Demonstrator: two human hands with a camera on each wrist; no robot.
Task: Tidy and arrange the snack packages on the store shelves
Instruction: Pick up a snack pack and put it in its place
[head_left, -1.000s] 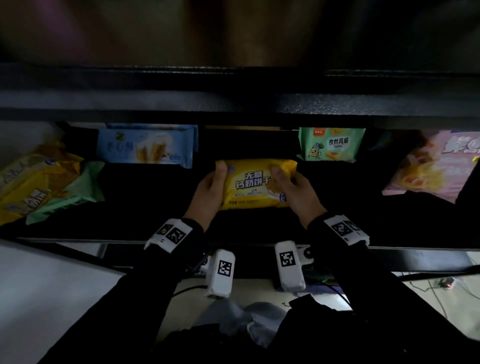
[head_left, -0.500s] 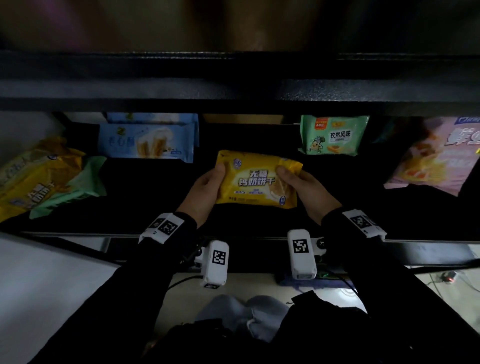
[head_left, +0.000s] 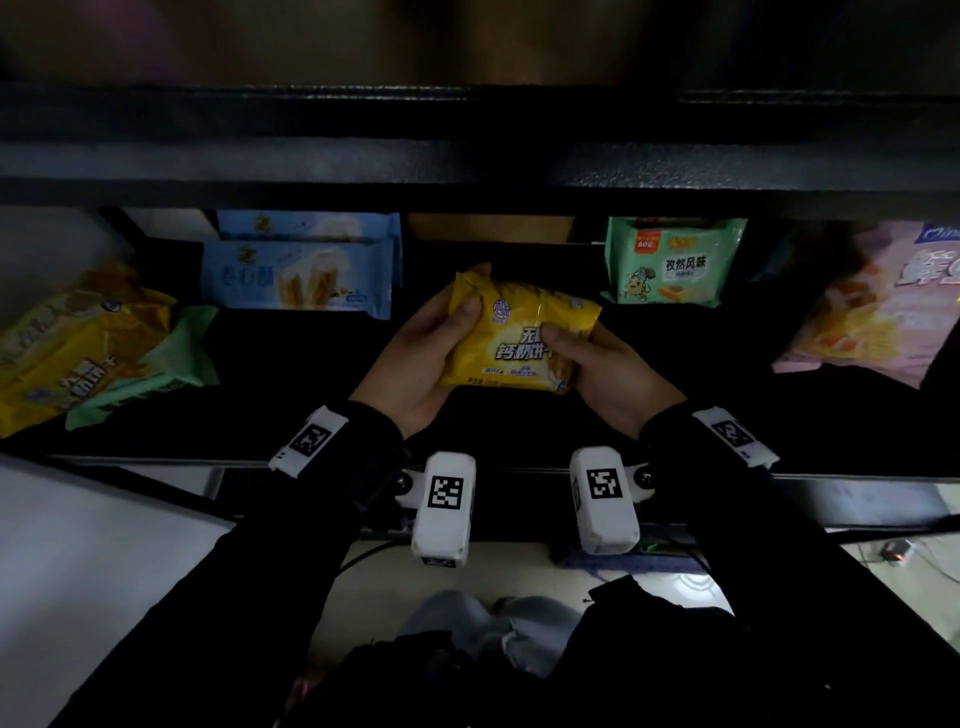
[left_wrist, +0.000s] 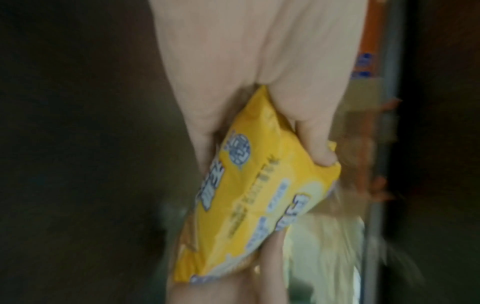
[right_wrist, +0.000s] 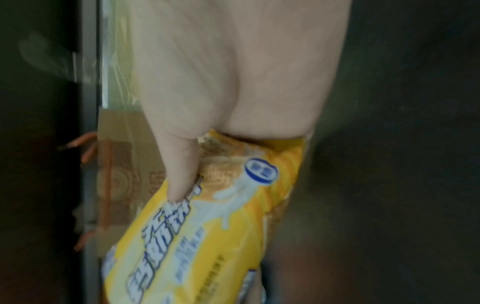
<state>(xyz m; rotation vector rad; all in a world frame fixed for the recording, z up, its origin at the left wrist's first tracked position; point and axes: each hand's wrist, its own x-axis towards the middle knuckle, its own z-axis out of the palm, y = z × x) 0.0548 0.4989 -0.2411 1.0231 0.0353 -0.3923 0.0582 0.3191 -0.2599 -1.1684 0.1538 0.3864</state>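
A yellow biscuit pack (head_left: 511, 338) hangs above the middle of the dark shelf (head_left: 291, 384), held at both ends. My left hand (head_left: 436, 338) grips its left end, thumb on the front and fingers behind. My right hand (head_left: 587, 358) grips its right end the same way. The left wrist view shows the yellow pack (left_wrist: 249, 201) pinched under the left thumb (left_wrist: 317, 144). In the right wrist view the pack (right_wrist: 207, 222) sits under the right thumb (right_wrist: 182, 170). Both wrist pictures are blurred.
On the shelf lie two blue packs (head_left: 301, 275) at the back left, a green pack (head_left: 670, 270) at the back right, a pink bag (head_left: 883, 306) at the far right, and yellow (head_left: 72, 343) and pale green (head_left: 156, 374) packs at the left. A black shelf board (head_left: 478, 166) overhangs.
Both hands have drawn the yellow pack toward me and tilted it, its left end now higher. The thumbs have slid further over its front.
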